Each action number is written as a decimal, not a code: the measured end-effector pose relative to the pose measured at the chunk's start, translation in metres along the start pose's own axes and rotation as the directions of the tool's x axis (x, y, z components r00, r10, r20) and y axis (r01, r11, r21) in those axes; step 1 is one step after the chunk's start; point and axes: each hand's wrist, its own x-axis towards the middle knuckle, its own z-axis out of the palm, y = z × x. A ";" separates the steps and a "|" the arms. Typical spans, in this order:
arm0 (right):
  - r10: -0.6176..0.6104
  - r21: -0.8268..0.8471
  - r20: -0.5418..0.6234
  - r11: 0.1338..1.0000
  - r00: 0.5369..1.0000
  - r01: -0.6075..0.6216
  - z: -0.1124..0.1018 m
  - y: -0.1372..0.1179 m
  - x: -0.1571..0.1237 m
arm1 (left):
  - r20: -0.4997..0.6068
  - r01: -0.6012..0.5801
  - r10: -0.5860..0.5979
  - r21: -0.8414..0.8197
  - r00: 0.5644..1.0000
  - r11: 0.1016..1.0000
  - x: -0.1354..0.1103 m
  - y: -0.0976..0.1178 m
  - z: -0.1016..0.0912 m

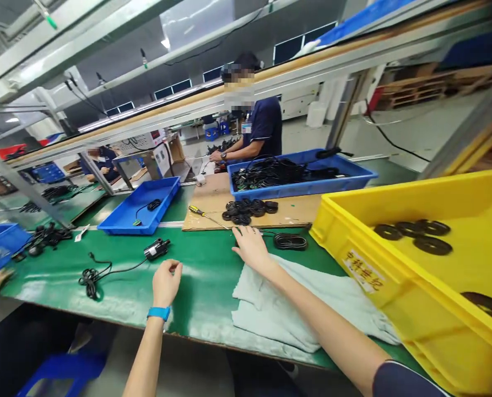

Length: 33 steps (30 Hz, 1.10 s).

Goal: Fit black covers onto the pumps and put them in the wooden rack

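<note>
Black cable coil (290,241): it lies on the green bench (204,298), at 3 o'clock from the right hand (252,246) and apart from it, with a thin lead running from it toward 9 o'clock. The right hand is palm down with its fingers stretched out and the thumb apart; whether the fingertips touch anything beneath them I cannot tell. The left hand (167,281) is loosely curled, thumb tip near the forefinger; whether it grips something small I cannot tell.

At 11 o'clock from the left hand, near it, lies a black device (156,250) with a pale label. Its cord runs toward 8 o'clock, ending in a tied bundle (89,282). Farther out at 11 o'clock, a blue tray (122,215) holds 1 small black coil.

From the right hand, a yellow-handled screwdriver (196,210) is at 10 o'clock, and a group of black coils (249,208) sits on cardboard at 12 o'clock. At 1 o'clock stands a larger blue tray (303,190) heaped with cables. A pale cloth (299,309) spreads at 5 o'clock, partly beneath the right forearm. At 3 o'clock, a yellow bin (419,309) contains black rings, 4 of them grouped together.
</note>
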 end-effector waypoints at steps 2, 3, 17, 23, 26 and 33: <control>0.097 -0.021 0.023 0.995 0.995 -0.096 0.004 0.024 0.003 | 0.029 -0.104 0.103 0.038 0.994 0.994 0.023 0.021 0.016; 0.138 -0.030 0.046 0.990 0.989 -0.137 0.006 0.035 0.005 | 0.059 -0.173 0.170 0.051 0.984 0.984 0.033 0.035 0.026; 0.295 -0.099 0.061 0.953 0.954 -0.288 -0.007 0.142 -0.051 | 0.504 -0.743 0.635 0.022 0.586 0.669 0.117 0.194 0.164; 0.126 -0.065 -0.100 0.989 0.987 -0.133 -0.028 0.132 -0.045 | 0.404 -0.632 0.568 0.035 0.717 0.774 0.107 0.177 0.129; 0.060 0.016 -0.254 0.998 0.965 -0.058 -0.042 0.108 -0.041 | 0.267 -0.517 0.512 -0.056 0.817 0.854 0.085 0.168 0.088; -0.041 0.489 -0.512 0.807 0.858 0.331 -0.064 -0.023 -0.040 | 0.020 -0.027 0.048 -0.586 0.999 0.810 -0.009 0.131 -0.037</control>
